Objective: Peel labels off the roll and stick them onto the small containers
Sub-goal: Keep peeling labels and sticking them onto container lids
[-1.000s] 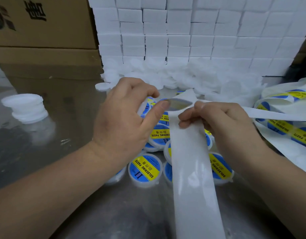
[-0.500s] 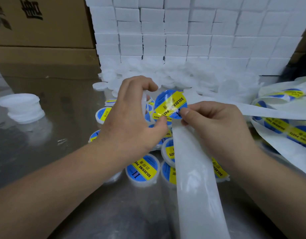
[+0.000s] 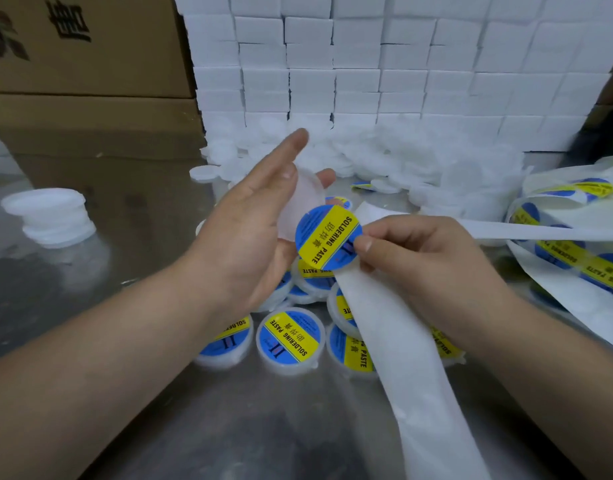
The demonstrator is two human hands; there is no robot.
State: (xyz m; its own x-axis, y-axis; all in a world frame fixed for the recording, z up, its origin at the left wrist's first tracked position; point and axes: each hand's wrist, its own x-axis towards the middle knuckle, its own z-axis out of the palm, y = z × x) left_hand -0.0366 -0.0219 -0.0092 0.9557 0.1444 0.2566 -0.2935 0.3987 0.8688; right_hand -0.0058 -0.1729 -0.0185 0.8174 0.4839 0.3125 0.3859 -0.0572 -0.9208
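While the right hand (image 3: 419, 265) pinched the round blue and yellow label (image 3: 327, 237) between thumb and finger, the label stood up right next to the left hand (image 3: 242, 237). I could read "SOLDERING PASTE" on it. The left hand held a small container (image 3: 303, 199), plain and milky white, with the thumb below it and a fingertip behind it. Its first finger pointed straight up. The label's edge was at the container's low side, but I could not tell if the two were touching.

The white backing strip (image 3: 402, 358) ran under the right hand's fingers. One end went down toward the person, and the other went off to the right.

Below both hands sat a bunch of labelled containers (image 3: 291, 337) on the shiny metal table (image 3: 229, 427). Past the fingertips lay a heap of plain white containers (image 3: 367, 157), and behind it rose a wall of white boxes (image 3: 367, 64). Right of the right hand lay the loose roll of labels (image 3: 575, 254). Far left of the left hand stood a little stack of white lids (image 3: 49, 216), with brown cardboard boxes (image 3: 83, 46) behind it.
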